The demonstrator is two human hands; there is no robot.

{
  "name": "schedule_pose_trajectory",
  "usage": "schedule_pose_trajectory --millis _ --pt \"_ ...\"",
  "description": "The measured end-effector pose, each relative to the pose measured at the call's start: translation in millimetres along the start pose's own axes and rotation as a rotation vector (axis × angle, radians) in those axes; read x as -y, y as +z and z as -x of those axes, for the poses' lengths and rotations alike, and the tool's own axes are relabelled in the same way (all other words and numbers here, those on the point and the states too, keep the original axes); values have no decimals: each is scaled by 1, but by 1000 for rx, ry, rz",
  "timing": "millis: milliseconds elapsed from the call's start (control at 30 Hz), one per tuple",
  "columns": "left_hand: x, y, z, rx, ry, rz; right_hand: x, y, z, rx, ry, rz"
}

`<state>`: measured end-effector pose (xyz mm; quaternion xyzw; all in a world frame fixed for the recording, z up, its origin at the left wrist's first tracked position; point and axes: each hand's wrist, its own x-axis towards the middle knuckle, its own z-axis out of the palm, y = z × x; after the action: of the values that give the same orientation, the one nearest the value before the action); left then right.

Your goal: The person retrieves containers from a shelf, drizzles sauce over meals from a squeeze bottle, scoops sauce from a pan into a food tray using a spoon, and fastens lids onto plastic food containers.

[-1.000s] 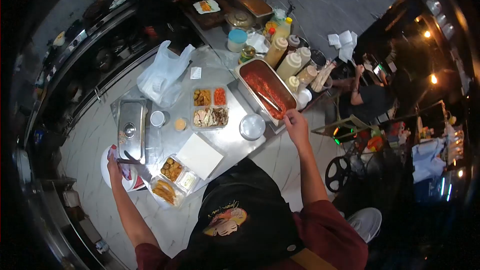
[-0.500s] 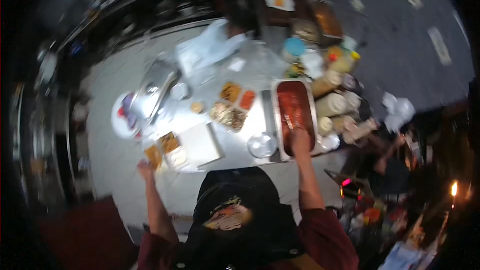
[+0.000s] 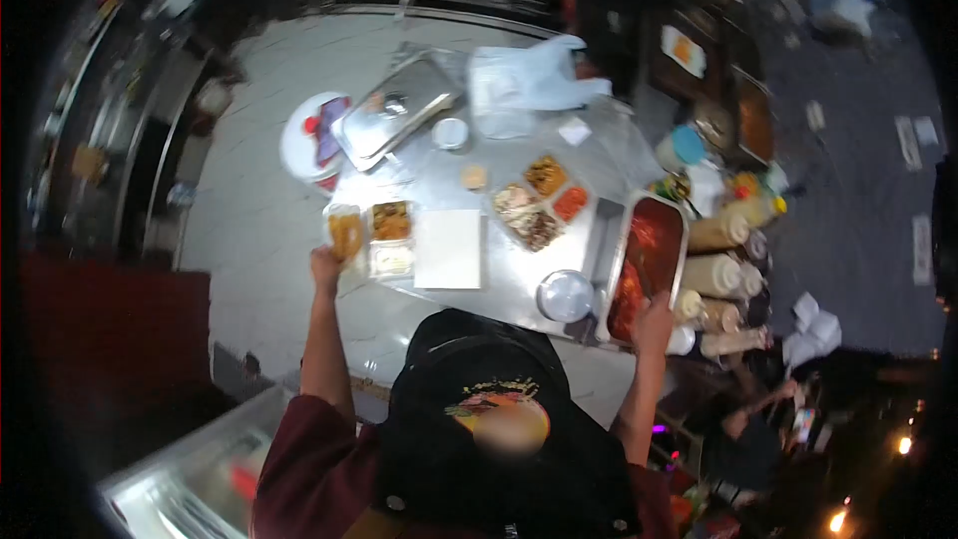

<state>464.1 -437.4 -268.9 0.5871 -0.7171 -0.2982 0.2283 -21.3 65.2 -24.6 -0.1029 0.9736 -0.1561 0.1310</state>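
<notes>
My left hand (image 3: 325, 268) is at the lower left edge of a clear container of fried food (image 3: 345, 234), its fingers closed at the rim. Beside it lie a compartment of browned food (image 3: 391, 222) and one with a white tub (image 3: 391, 260). My right hand (image 3: 654, 323) reaches over the front end of a steel pan of red sauce (image 3: 653, 230); its fingers are blurred, and any utensil in them is hard to make out. A filled compartment tray (image 3: 537, 202), a white square box (image 3: 448, 250) and a round clear-lidded tub (image 3: 565, 295) rest between my hands.
At the back are a lidded steel pan (image 3: 397, 108), a white plastic bag (image 3: 529, 85) and a small white-lidded cup (image 3: 450, 134). Sauce bottles (image 3: 714, 274) crowd the right side. A white round bin (image 3: 302, 145) stands past the left edge. Another person (image 3: 743, 444) is at lower right.
The view has swung, so the table appears turned. My left hand has gone from beside the lidded pan to the fried food container. My right hand stays by the red sauce pan.
</notes>
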Motion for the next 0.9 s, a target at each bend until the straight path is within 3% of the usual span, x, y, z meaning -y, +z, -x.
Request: schedule_pose_trajectory --millis 33,67,100,133,167,233,333,433,567,900 --pt "0 -9 -1 116 169 -291 -9 8 1 -25 -36 -20" --pt "14 -8 -18 56 353 -704 -18 14 -1 -71 -68 -38" --pt "18 -1 -6 -151 624 -470 -13 7 3 -145 -108 -81" --pt "3 -3 3 -123 241 -120 -4 2 7 -205 -158 -123" --pt "-17 -10 16 -178 52 61 -1 -3 6 -185 -91 -73" --pt "-43 -22 18 -6 -302 340 3 -2 3 -103 22 19" --pt "-32 -27 7 135 -310 609 10 2 -2 -98 49 12" --pt "-68 -34 9 230 -439 709 20 5 -3 -190 60 51" --pt "-87 -44 5 311 -438 567 30 12 -19 -242 137 29" --pt "-76 -39 4 237 -440 937 14 25 -32 -319 76 11"
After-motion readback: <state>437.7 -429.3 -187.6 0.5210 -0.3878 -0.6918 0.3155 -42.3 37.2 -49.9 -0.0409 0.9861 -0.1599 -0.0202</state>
